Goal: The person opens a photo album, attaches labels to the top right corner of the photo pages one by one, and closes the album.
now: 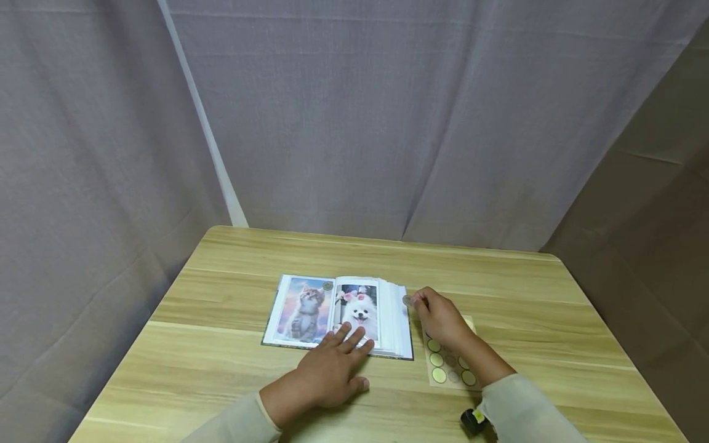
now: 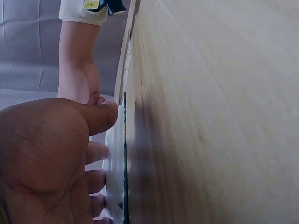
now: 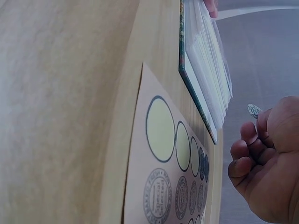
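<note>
Your right hand [image 1: 443,320] pinches a small round sticker [image 1: 408,300] between thumb and finger, the grip narrow, with the sticker's far side projecting beyond the fingertips; the right-wrist view shows grey printing on it and the other fingers curled loosely below. The sticker stands beside the right-hand edge of the photo album [image 1: 394,320], which lies open on the wood-grained table [image 1: 221,369]. Your left hand [image 1: 335,372] is spread wide, palm down, its fingertips resting on the lower part of the right page and its thumb pointing out to the right; it grasps nothing. The left page bears a kitten picture [image 1: 304,314], with a second round sticker [image 1: 328,285] at its upper right corner; the right page bears a picture of a white dog [image 1: 362,311], partly covered by your left fingers. To the right of the album, partly beneath your right forearm in the head view, lies a sticker sheet [image 1: 445,369] with rows of yellow discs in dark rims and grey printed discs. A black device [image 1: 472,421] with a yellow label sits at your right sleeve [image 1: 526,409]. Grey curtains [image 1: 332,123] hang behind the table.
</note>
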Demonstrator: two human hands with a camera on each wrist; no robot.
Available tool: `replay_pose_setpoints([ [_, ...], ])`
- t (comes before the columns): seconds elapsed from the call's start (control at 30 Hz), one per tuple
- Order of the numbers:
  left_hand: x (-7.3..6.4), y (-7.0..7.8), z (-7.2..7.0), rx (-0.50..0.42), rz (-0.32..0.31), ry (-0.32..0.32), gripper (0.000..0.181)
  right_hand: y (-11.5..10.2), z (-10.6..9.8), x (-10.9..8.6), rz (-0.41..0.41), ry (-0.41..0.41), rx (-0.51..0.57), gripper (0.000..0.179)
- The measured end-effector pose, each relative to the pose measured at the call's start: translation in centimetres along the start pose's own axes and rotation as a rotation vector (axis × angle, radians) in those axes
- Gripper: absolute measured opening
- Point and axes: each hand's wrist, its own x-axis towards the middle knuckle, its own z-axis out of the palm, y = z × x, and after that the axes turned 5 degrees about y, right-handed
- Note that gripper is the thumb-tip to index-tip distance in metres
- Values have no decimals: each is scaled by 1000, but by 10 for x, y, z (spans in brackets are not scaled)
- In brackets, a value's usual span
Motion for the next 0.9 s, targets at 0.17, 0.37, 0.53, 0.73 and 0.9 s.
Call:
replay_pose_setpoints([
  [0.17,1,-1,0,-2,-1,-5,72,-1,0,3,-26,22,-14,21],
  [0.37,1,0,0,1,-1,-7,72,-1,3,7,-47,46,-32,20],
  [0.53,1,0,1,4,-2,-6,72,1,5,9,-36,25,-19,21],
  [0.73,0,0,0,3,3,3,72,1,8,14,-30,24,-16,20],
  [0.9,-1,0,0,7,6,7,72,2,11,17,-35,28,-29,20],
])
